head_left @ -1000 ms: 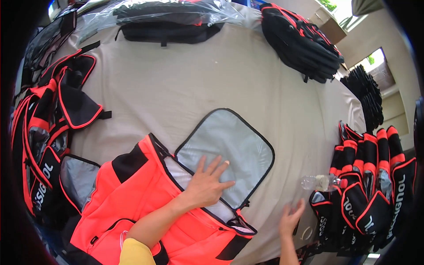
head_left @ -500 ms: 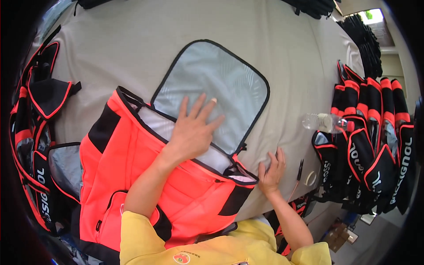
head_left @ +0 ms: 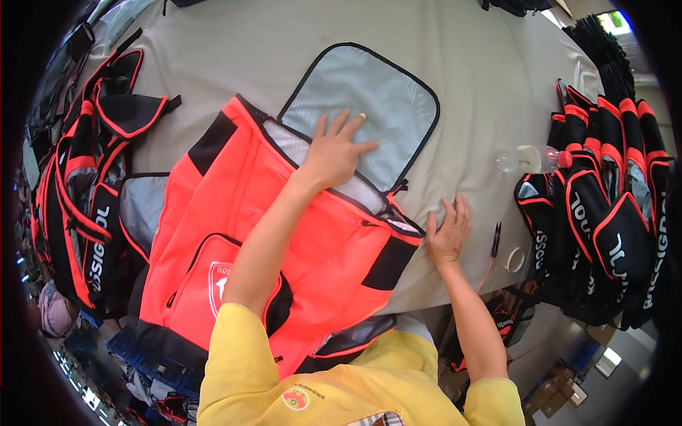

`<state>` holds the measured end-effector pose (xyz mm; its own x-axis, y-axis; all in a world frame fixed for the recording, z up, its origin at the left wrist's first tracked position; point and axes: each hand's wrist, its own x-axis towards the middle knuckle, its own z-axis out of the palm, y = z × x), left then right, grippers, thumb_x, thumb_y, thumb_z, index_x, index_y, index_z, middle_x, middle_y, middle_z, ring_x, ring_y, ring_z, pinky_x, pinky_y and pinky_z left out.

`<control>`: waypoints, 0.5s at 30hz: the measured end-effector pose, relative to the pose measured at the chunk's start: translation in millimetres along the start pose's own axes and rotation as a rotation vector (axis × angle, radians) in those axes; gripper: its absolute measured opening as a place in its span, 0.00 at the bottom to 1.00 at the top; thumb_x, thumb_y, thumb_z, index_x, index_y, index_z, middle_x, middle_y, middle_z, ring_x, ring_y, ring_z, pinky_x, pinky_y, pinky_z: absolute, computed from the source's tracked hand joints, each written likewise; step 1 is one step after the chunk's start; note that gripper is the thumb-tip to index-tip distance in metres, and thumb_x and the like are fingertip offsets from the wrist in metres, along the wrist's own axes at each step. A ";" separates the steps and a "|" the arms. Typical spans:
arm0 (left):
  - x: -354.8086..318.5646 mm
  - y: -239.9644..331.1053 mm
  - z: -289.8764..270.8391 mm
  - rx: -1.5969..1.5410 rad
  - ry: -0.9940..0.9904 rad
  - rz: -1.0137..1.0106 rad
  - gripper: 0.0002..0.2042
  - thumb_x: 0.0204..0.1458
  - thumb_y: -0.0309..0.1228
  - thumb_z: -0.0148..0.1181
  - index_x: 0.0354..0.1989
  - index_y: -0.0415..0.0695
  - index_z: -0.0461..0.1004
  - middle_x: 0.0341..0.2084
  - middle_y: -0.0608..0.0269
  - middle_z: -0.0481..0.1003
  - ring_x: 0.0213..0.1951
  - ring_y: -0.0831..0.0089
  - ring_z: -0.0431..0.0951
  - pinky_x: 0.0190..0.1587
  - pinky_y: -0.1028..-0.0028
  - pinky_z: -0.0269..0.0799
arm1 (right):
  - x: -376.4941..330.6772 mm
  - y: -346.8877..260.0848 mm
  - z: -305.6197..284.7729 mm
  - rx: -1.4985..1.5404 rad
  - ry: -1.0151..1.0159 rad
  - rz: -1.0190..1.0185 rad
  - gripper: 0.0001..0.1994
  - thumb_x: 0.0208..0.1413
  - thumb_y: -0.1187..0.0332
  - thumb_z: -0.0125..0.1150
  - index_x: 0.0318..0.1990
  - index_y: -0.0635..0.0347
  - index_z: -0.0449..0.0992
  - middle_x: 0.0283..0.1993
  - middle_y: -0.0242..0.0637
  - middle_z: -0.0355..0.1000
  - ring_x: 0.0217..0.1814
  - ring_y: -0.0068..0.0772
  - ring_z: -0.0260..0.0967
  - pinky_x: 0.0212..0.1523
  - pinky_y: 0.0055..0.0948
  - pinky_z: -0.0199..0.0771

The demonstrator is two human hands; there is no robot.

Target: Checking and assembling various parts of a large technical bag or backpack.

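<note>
A bright coral-orange backpack (head_left: pixel 220 195) with black panels lies on the covered table, its top opening edged in black. Beyond that opening its grey-lined flap (head_left: pixel 391 92) is folded back flat. My left hand (head_left: pixel 335 153) reaches across the mouth of the bag, fingers spread and resting on the flap's lining. Beside the bag's right top corner, my right hand (head_left: pixel 449 231) lies on the table cover with its fingers loosely extended, holding nothing. Part of the bag's front pocket (head_left: pixel 206 273) is hidden under my left forearm.
Black bags with orange trim are piled at the left (head_left: pixel 85 206) and several more stand at the right (head_left: pixel 611 213). A clear plastic bottle (head_left: pixel 533 159) lies by the right pile. Thread snips (head_left: pixel 496 240) and a tape roll (head_left: pixel 514 260) lie near the table's front edge.
The whole view has shifted, showing more of the floor at the lower left. Both hands keep nearly the same places against the bag and the table.
</note>
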<state>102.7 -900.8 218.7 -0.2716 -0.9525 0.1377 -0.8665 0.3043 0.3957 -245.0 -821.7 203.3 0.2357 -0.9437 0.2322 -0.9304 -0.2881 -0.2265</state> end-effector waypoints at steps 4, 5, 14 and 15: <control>-43.6 16.7 -70.1 0.005 0.017 0.004 0.17 0.55 0.22 0.59 0.51 0.53 0.84 0.68 0.48 0.70 0.76 0.44 0.59 0.73 0.39 0.56 | -3.5 4.2 6.4 0.016 0.032 0.015 0.25 0.61 0.59 0.67 0.64 0.55 0.72 0.74 0.48 0.62 0.78 0.57 0.57 0.75 0.56 0.57; -66.4 20.5 -92.5 0.010 -0.006 -0.024 0.17 0.55 0.22 0.59 0.51 0.53 0.84 0.68 0.48 0.70 0.76 0.44 0.59 0.73 0.39 0.56 | 0.9 6.6 6.7 0.005 0.057 0.021 0.24 0.62 0.58 0.66 0.63 0.54 0.73 0.74 0.47 0.63 0.78 0.56 0.57 0.75 0.55 0.57; -351.1 141.0 -231.1 0.133 0.060 -0.644 0.23 0.60 0.19 0.57 0.66 0.38 0.72 0.61 0.45 0.75 0.70 0.45 0.69 0.71 0.52 0.65 | 1.1 17.4 14.1 -0.035 0.097 0.034 0.23 0.64 0.55 0.64 0.64 0.50 0.74 0.74 0.43 0.65 0.78 0.51 0.59 0.75 0.53 0.58; -373.1 160.1 -232.1 0.204 0.043 -0.704 0.23 0.60 0.19 0.57 0.65 0.38 0.72 0.62 0.46 0.75 0.71 0.44 0.68 0.72 0.50 0.64 | 2.3 17.4 13.5 -0.065 0.113 0.018 0.24 0.64 0.54 0.64 0.64 0.50 0.73 0.74 0.43 0.64 0.78 0.51 0.59 0.75 0.52 0.58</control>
<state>162.5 -493.9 441.4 0.3909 -0.9191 -0.0494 -0.8918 -0.3914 0.2271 -256.9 -831.1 187.2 0.1891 -0.9233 0.3343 -0.9512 -0.2567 -0.1711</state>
